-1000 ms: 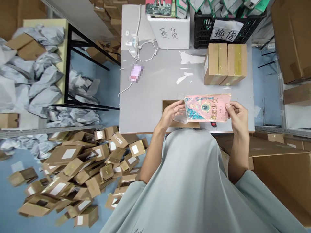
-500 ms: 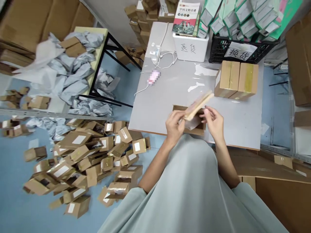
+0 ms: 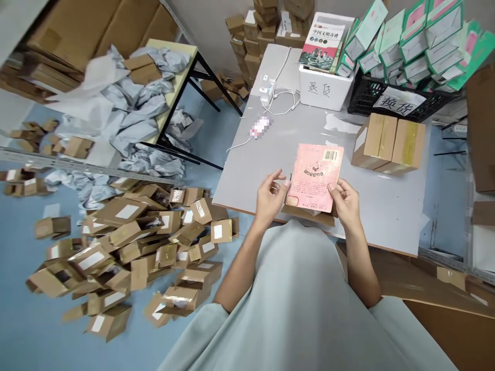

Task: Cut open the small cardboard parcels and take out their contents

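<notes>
Book (image 3: 315, 172) above the desk's (image 3: 386, 216) near edge, seemingly facing us for viewing: our right hand (image 3: 345, 202) pinches it, left hand (image 3: 270, 197) spread, contact unclear.

White bin (image 3: 325, 100), black crate (image 3: 363, 97), grey parcels (image 3: 149, 111)

Just off the middle toward three o'clock, the pink book (image 3: 315, 178) hid most of the open carton (image 3: 301, 214) below it; its lines of text were too small to read. Some fingertips of the right hand (image 3: 346, 202) were out of sight behind the cover. At twelve o'clock, a white-and-pink thing (image 3: 260, 127) was blurred into squares. The top edge cut off green-edged boxes (image 3: 443, 41) at two o'clock and large cartons (image 3: 104, 31) at ten. A big brown box (image 3: 452, 332) ran out of view at four o'clock, the grey garment (image 3: 301, 309) between five and six.
</notes>
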`<state>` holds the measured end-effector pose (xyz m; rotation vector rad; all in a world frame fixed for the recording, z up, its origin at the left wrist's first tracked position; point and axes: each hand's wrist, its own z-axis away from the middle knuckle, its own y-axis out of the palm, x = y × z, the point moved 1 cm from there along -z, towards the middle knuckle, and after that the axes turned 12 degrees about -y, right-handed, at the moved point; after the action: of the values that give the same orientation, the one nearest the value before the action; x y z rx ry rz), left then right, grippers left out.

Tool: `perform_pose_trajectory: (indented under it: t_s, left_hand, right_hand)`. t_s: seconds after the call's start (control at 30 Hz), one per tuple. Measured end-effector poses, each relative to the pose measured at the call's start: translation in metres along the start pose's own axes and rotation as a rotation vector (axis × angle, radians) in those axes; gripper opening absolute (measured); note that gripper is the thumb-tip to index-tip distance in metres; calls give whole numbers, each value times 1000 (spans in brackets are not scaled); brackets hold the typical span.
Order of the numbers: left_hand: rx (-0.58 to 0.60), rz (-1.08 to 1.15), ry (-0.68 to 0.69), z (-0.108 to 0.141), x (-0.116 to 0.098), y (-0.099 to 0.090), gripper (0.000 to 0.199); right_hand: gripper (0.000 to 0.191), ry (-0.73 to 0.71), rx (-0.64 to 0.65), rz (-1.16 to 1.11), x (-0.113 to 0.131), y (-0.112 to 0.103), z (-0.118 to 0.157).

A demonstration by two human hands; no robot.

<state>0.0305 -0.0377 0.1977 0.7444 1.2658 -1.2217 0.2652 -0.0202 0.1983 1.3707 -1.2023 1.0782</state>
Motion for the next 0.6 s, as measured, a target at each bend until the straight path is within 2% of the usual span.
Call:
perform_pose_trajectory:
  t_s: [0.07, 0.13, 0.23, 0.33, 0.43, 0.6]
  left_hand:
    - [144, 85, -138, -17, 2, -12, 53]
    - [260, 134, -143, -28, 1, -21, 43]
    - [275, 177, -49, -36, -2, -32, 33]
    - [299, 231, -48, -38, -1, -41, 35]
    - [330, 257, -73, -40, 6, -49, 40]
    - [325, 350, -135, -42, 21, -64, 50]
  right_hand:
    - [49, -29, 55, 53, 7, 4, 1]
    - [46, -71, 74, 151, 14, 8, 3]
    - [37, -210, 50, 371, 24, 15, 5]
    - [26, -357, -39, 583, 29, 24, 6]
    - [25, -347, -102, 623, 28, 36, 6]
    - [40, -310, -12, 540, 27, 62, 10]
